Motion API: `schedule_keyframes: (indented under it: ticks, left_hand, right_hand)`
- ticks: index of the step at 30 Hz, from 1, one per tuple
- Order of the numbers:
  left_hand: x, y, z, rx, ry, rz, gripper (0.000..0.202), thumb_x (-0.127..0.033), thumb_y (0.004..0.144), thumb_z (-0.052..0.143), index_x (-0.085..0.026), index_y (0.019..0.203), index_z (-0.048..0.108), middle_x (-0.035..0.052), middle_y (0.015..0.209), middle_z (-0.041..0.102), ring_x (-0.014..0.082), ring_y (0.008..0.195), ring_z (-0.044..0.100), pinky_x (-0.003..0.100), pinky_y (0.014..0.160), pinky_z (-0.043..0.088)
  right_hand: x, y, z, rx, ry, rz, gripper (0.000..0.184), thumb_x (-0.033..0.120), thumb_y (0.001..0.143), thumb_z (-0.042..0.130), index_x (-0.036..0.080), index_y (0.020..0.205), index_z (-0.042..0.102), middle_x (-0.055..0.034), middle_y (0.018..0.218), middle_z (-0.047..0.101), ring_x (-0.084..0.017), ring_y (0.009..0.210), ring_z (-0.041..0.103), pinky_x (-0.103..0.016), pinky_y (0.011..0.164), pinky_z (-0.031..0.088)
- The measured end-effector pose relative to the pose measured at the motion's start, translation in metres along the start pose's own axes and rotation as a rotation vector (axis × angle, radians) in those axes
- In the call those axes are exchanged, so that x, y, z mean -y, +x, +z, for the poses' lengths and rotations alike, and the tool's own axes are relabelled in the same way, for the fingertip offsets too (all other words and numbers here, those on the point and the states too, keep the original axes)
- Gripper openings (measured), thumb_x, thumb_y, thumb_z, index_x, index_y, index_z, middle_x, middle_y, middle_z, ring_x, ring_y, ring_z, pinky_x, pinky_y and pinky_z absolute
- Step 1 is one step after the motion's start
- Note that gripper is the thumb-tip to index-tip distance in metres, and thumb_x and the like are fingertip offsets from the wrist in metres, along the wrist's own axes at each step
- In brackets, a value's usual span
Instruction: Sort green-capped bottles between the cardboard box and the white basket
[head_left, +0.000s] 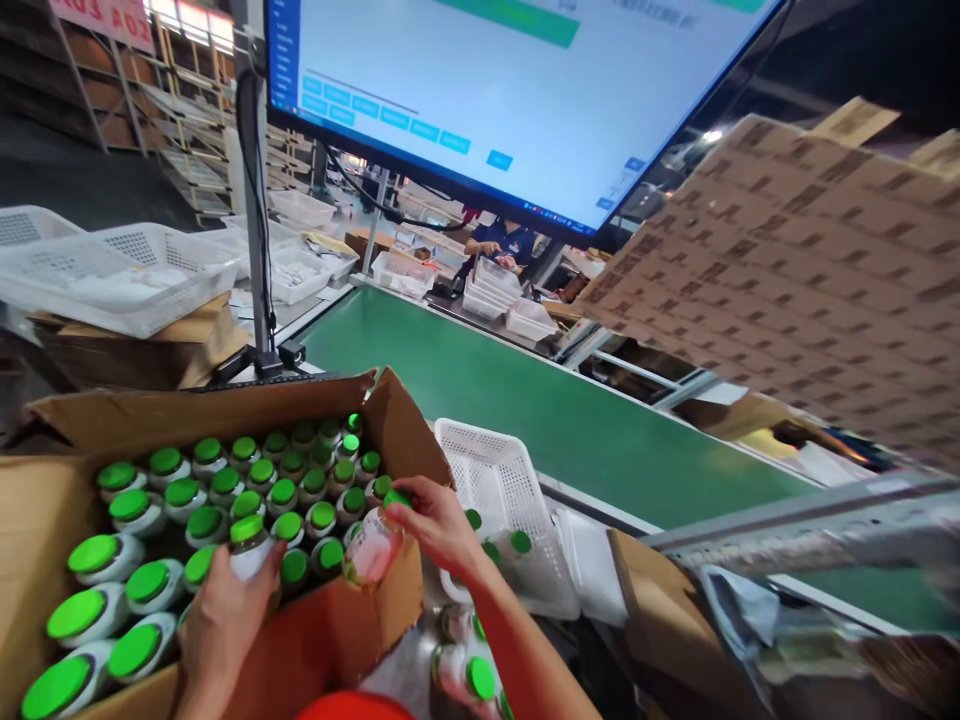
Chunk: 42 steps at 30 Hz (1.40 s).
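Note:
An open cardboard box full of white bottles with green caps stands in front of me. My left hand is closed around a green-capped bottle among the others in the box. Over the box's right edge, my right hand grips another bottle by its green cap; this one tilts and shows a pinkish label. Just right of the box, a white perforated basket holds a few green-capped bottles, partly behind my right forearm. More bottles lie below that forearm.
A green conveyor belt runs beyond the box. Above it hangs a large monitor on a metal post. White baskets sit at left. Stacked cardboard rises at right. Across the belt, a person works near stacked baskets.

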<state>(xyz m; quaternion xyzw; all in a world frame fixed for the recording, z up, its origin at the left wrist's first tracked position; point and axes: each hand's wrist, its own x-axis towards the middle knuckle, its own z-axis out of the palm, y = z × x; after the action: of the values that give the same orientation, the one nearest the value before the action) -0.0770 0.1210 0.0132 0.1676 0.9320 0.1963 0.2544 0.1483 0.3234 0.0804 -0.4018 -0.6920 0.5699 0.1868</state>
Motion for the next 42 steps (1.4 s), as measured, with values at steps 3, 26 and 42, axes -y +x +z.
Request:
schedule_keyframes:
  ticks: [3,26,42]
  left_hand:
    - [0.003,0.001,0.003,-0.022,-0.008,0.022,0.076,-0.097,0.081,0.028,-0.028,0.112,0.041,0.0145,0.107,0.065,0.0446,0.109,0.066,0.046,0.084,0.044]
    - [0.002,0.002,0.004,-0.025,-0.013,0.013,0.072,-0.095,0.083,0.029,-0.029,0.109,0.039,0.0155,0.105,0.066,0.0460,0.110,0.065,0.045,0.084,0.042]
    - [0.008,0.003,0.005,-0.044,-0.018,0.039,0.072,-0.093,0.086,0.032,-0.029,0.119,0.044,0.0145,0.107,0.067,0.0440,0.109,0.066,0.045,0.083,0.044]
  right_hand:
    - [0.000,0.001,-0.001,-0.002,-0.007,0.008,0.082,0.070,0.075,0.077,0.008,0.127,0.080,-0.0101,0.098,0.073,-0.018,0.084,0.059,-0.031,0.076,0.044]
    - [-0.040,0.038,0.048,0.224,-1.110,0.031,0.032,0.010,0.102,0.060,0.004,0.127,0.079,-0.0259,0.137,0.067,-0.041,0.138,0.062,-0.049,0.113,0.055]
    - [-0.040,0.023,0.030,0.210,-0.803,-0.073,0.051,0.028,0.108,0.061,0.013,0.157,0.064,-0.0153,0.146,0.068,-0.027,0.134,0.066,-0.037,0.116,0.051]
